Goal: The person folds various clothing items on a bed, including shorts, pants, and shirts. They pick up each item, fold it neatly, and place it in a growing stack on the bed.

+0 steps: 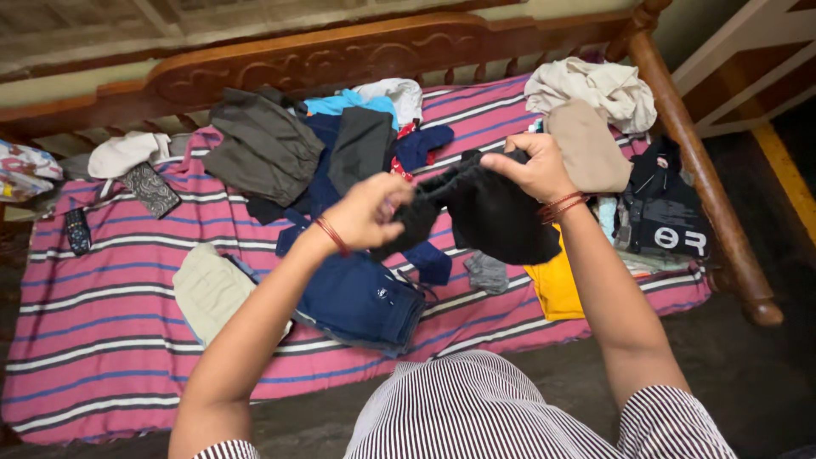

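Black knit fabric, a dark garment, is held bunched above the middle of the striped mattress, gripped at its upper edge by the closed left hand and the closed right hand. Beneath it, folded blue jeans and a yellow garment are partly hidden, with a beige folded cloth toward the near left edge. Grey trousers and a cream heap are spread along the carved wooden headboard; a remote lies at the left edge.
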